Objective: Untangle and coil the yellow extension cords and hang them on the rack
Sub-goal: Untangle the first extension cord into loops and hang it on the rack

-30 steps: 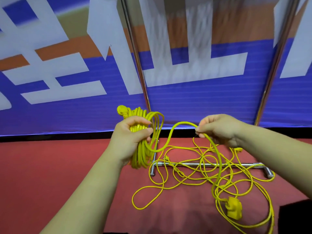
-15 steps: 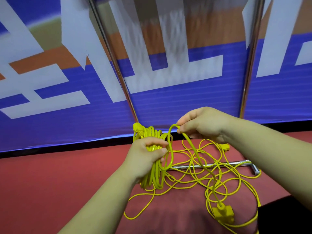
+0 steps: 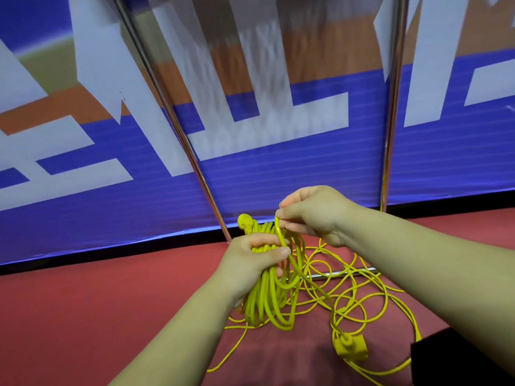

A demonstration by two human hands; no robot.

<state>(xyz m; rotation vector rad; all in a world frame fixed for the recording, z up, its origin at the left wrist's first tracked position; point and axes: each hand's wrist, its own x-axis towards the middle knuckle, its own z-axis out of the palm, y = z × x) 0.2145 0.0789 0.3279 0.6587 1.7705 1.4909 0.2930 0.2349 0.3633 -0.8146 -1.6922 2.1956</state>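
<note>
My left hand grips a thick coil of yellow extension cord, whose loops hang below my fist; its yellow plug sticks up above my knuckles. My right hand pinches a strand of the same cord just above and right of the coil. From that pinch the strand runs down to a yellow socket block on the floor. A loose tangle of thinner yellow cord lies spread on the red floor behind it. The metal rack's left upright and right upright rise behind my hands.
The rack's chrome base bar lies on the red floor under the tangle. A blue, white and orange banner wall stands close behind the rack. A dark object sits at the lower right edge.
My right hand has carried its strand leftward until it sits right above the coil in my left hand. The open loop between the hands has closed up. The view has panned right.
</note>
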